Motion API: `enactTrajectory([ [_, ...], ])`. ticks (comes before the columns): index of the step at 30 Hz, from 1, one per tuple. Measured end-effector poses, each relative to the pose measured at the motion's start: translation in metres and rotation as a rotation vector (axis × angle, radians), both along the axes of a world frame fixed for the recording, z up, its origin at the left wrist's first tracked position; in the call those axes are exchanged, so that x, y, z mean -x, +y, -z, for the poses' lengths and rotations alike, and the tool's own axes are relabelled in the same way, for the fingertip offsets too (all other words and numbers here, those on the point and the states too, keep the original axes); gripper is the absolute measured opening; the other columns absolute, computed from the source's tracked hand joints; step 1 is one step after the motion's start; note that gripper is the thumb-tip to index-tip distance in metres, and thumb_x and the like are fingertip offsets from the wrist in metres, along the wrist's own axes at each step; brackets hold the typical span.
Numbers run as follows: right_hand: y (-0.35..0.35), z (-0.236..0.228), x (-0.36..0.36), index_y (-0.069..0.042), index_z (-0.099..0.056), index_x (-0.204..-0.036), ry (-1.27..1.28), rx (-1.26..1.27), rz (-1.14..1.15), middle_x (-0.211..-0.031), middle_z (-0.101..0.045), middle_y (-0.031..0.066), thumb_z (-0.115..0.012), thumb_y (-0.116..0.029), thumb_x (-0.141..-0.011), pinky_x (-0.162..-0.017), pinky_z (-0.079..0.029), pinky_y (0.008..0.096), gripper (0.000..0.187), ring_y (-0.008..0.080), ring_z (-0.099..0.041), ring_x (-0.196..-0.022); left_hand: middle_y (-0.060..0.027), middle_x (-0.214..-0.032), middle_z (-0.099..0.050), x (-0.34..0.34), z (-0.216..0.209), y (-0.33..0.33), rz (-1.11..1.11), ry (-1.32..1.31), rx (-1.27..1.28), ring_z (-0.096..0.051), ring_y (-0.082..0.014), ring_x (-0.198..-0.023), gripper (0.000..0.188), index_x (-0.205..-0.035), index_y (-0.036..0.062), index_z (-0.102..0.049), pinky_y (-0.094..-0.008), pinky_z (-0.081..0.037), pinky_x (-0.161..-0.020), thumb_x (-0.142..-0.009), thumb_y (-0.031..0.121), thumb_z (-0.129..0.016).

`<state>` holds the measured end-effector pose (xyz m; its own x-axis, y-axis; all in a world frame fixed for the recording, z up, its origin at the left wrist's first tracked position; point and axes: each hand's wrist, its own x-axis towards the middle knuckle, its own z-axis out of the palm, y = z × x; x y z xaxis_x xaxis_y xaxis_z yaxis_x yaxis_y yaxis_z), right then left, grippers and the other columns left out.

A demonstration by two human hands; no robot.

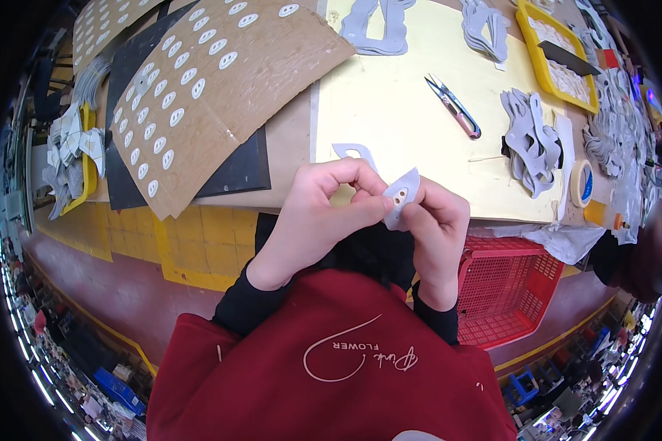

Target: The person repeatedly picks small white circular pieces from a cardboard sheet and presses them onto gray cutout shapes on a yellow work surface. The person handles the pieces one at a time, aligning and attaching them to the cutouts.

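Between my two hands, just over the near edge of the table, is a light grey pointed piece [409,181] with small holes in a pale oval patch. The thumb and fingers of my left hand [312,213] pinch its left side. My right hand [438,224] grips the right side, thumb on the face and fingers behind. Beyond the left fingers a grey looped strip [355,149] shows on the table; whether it joins the held piece is hidden by the hand.
Brown cardboard [221,95] with rows of white oval patches lies left, over a black board [235,173]. Thread snips [454,108] rest on the yellow sheet [390,95]. Rightward are grey cut pieces [531,143], a tape roll [582,184] and a yellow tray [535,55]. Below stands a red basket [504,294].
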<state>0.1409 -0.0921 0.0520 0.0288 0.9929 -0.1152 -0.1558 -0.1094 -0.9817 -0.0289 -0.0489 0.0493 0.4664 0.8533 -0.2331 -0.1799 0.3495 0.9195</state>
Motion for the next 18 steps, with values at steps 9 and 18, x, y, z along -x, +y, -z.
enactTrajectory([
  [9,-0.001,0.006,0.003,0.002,-0.057,-0.069,-0.101,-0.047,0.025,-0.068,-0.052,0.0021,-0.060,0.004,-0.077,-0.056,-0.030,0.0254,0.008,0.0088,-0.042,-0.062,0.0050,-0.074,-0.056,0.002,-0.002,0.002,0.039,0.097,-0.099,-0.047,-0.0031,-0.070,0.006,-0.082,0.0012,-0.066,-0.0211,-0.040,-0.065,-0.084,0.005,-0.071],
  [18,0.006,-0.002,-0.006,0.002,-0.055,-0.069,-0.048,-0.077,-0.111,-0.066,-0.051,-0.0003,-0.058,0.004,-0.080,-0.056,-0.030,0.0264,0.011,0.0077,-0.042,-0.063,0.0018,-0.079,-0.057,0.009,-0.006,0.009,0.173,0.120,-0.196,-0.050,-0.0067,-0.077,0.005,-0.085,0.0017,-0.064,-0.0237,-0.041,-0.072,-0.086,0.006,-0.067],
])
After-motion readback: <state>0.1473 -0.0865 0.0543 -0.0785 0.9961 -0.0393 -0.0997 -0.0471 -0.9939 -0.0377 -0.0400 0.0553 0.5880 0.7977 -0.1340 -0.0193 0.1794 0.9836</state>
